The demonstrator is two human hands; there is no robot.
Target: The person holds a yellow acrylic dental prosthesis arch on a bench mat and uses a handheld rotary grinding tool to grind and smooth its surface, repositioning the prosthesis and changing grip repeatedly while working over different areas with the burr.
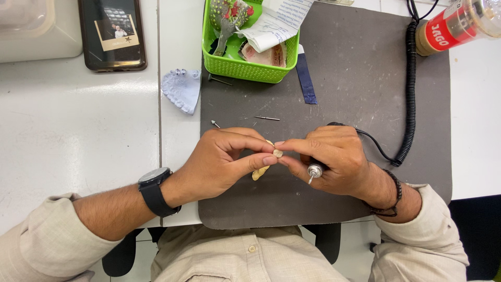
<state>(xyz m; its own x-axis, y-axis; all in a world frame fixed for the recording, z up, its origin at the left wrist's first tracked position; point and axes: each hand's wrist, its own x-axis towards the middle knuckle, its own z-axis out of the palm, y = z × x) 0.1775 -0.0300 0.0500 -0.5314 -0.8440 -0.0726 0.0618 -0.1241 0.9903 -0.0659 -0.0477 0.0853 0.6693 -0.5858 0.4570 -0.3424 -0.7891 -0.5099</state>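
- My left hand [222,159] pinched the small cream dental piece [259,171] over the grey mat [360,89]; its long axis slanted toward my right hand [334,159].
- My right grip closed around the rotary handpiece [314,171], fingertips touching the piece's upper end.

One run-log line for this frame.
left hand: pinching small tooth-coloured piece | right hand: touching piece, gripping corded handpiece | over grey mat
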